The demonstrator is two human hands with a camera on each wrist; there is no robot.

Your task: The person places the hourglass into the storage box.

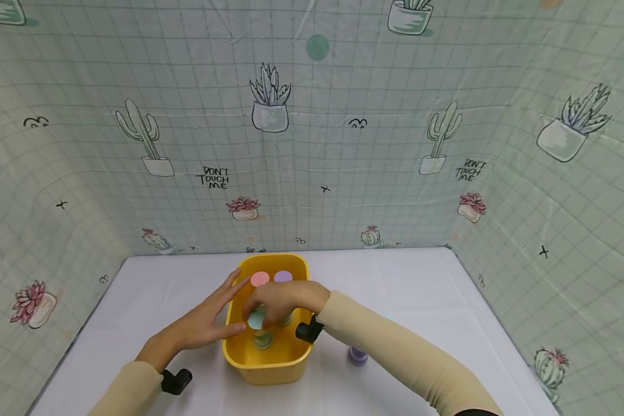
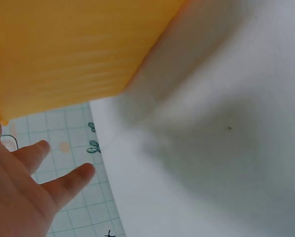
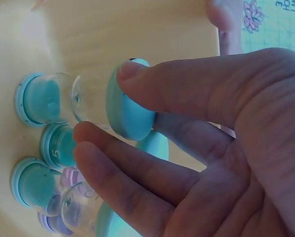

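Observation:
A yellow plastic box [image 1: 273, 376] contains several small sand timers with coloured caps, among them a pink-capped timer [image 1: 260, 279] and a purple-capped timer [image 1: 283, 276]. My right hand [image 1: 288, 297] reaches inside and pinches the teal cap of a clear sand timer [image 3: 130, 111] between thumb and index finger. That timer stands upright, teal sand in its lower bulb. Close by it are other teal timers [image 3: 58, 148], one marked 5. At the box's left side, my left hand [image 1: 203, 323] has its fingers spread along the rim; its thumb extends toward the held timer.
Outside the box, a purple sand timer [image 1: 357, 356] is on the white table [image 1: 208, 387], near the right forearm. A sliver of something teal [image 1: 388, 318] shows behind that sleeve. Cactus-print cloth [image 1: 312, 144] hangs around the table's back and sides.

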